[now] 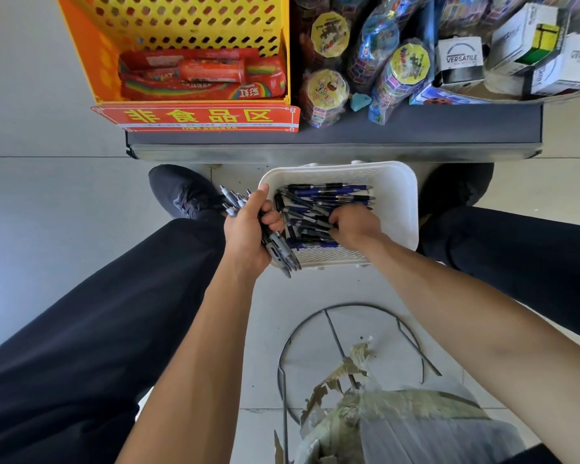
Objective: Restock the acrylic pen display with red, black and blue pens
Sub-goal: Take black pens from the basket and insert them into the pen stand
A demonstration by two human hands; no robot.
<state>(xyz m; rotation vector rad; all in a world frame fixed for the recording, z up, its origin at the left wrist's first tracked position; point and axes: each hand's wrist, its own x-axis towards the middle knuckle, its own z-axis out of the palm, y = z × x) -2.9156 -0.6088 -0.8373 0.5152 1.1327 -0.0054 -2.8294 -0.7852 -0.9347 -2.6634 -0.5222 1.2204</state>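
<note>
On the floor, just in front of the shelf's lower edge, between the person's two dark shoes: one white perforated basket (395, 195), rim up, holding a loose heap of pens (329, 195) with blue and black barrels, most lying crosswise along its far and middle parts.

Left hand (248, 226): at the basket's left rim, fingers curled tight round a bundle of pens (278, 249). The bundle runs diagonally, tips fanning out past the thumb toward the left shoe (181, 192), the other ends jutting below the palm over the basket's near left corner. Barrels look dark with clear sections; the exact ink colours cannot be told from this view.

Right hand (355, 226): inside the basket, palm down on the heap, fingers bent into the pens toward the left hand. Whether this grip has closed on a pen is hidden by the knuckles.

Shelf (349, 135), grey front edge: at its left end a yellow perforated crate (181, 21) with red snack packets (198, 75) and a red sign (195, 118) with yellow characters on the front; to the right, bagged toys (379, 58) and white boxes (462, 61).

Floor, near edge of view: a wire stool frame (335, 333) with torn tape, and dark trouser legs (98, 329) either side.
</note>
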